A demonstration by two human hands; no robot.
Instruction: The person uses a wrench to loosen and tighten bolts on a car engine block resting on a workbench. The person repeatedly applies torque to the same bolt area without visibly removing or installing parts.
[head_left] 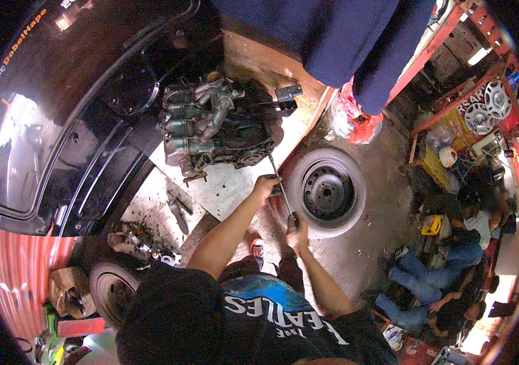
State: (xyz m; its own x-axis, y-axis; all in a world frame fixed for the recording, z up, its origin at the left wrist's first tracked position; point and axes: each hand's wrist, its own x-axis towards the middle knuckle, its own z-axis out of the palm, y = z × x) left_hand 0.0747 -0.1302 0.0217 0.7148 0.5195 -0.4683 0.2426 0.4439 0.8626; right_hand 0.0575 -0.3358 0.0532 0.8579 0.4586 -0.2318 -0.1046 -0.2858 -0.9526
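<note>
Both my hands are on a long thin metal bar (283,198) with a dark handle; its exact kind is hard to tell. My left hand (265,187) is closed around it partway along, and my right hand (297,234) grips the handle end, closer to my body. The bar's far end reaches the near right edge of a greasy engine (217,128); whether it is seated on a part there is too small to see. That engine rests on a pale board (214,188). Just right of the bar, a wheel with its tire (356,182) lies flat on the floor.
A dark vehicle (89,140) stands at the left. Dark loose tools (178,213) lie near the board. Another wheel (113,289) is at the lower left. Blue cloth (344,36) hangs at the top, above a red and white plastic bag (356,115). People in jeans (423,280) sit at the right.
</note>
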